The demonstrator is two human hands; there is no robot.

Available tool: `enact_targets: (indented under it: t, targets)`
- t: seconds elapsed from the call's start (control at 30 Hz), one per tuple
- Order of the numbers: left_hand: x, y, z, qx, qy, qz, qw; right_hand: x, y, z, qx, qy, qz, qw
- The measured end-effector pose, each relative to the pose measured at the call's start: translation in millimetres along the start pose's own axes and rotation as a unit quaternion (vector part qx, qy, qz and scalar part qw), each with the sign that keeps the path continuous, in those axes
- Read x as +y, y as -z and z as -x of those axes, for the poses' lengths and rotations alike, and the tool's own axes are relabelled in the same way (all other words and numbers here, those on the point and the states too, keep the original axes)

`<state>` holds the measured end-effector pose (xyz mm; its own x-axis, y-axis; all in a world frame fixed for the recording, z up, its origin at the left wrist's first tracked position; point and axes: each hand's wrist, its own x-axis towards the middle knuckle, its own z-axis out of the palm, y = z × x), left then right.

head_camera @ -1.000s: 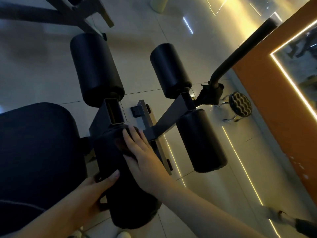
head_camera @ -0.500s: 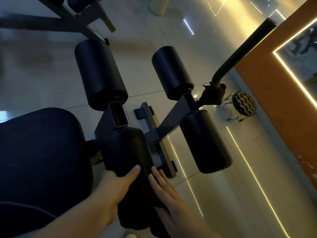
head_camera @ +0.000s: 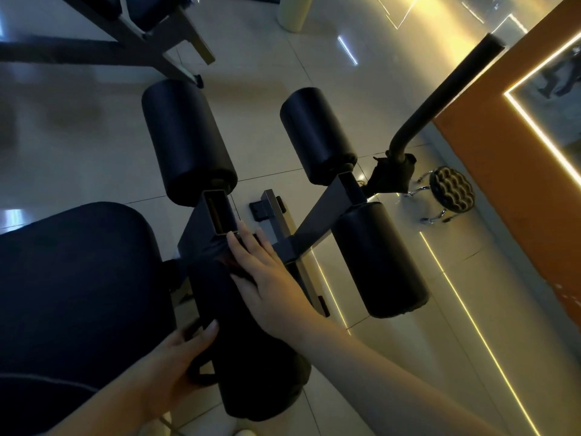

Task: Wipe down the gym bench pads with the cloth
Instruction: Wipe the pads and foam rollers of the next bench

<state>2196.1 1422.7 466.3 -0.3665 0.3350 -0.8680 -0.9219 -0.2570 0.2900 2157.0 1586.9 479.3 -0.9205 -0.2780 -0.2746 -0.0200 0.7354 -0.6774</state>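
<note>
While the fingers (head_camera: 248, 247) of the right hand (head_camera: 270, 287) are lying straight and close together, pressing a dark cloth (head_camera: 227, 262) flat onto the upper end of the nearest roller pad (head_camera: 251, 357), the left hand (head_camera: 169, 369) is cupping that pad's lower left side, with its thumb stretching across the top and its fingers curling down between it and the seat pad (head_camera: 78, 278). Three more roller pads (head_camera: 188, 143) are sitting farther out on the bench frame (head_camera: 220, 212), above a glossy tiled floor (head_camera: 78, 136).
</note>
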Motion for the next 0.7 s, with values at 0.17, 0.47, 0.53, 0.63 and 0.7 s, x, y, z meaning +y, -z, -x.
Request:
enact_targets:
  t: [0.17,0.47,0.53,0.63,0.7]
  targets:
    - [1,0,-2,0.017,0.008,0.002,1.000,4,-1,35,-0.022,0.018,-0.002,1.000]
    - [7,-1,-3,-0.018,0.042,-0.003,0.999,32,-13,103,-0.067,0.047,0.002,0.997]
    - [9,-5,-1,-0.019,0.040,0.006,0.999,26,-9,94,-0.076,0.025,-0.012,0.997]
    - [8,-10,0,-0.010,0.031,0.015,0.999,11,-2,68,-0.092,-0.008,-0.010,0.996]
    - [5,-12,-1,0.006,0.025,0.020,0.999,2,-1,40,-0.065,-0.009,0.012,0.998]
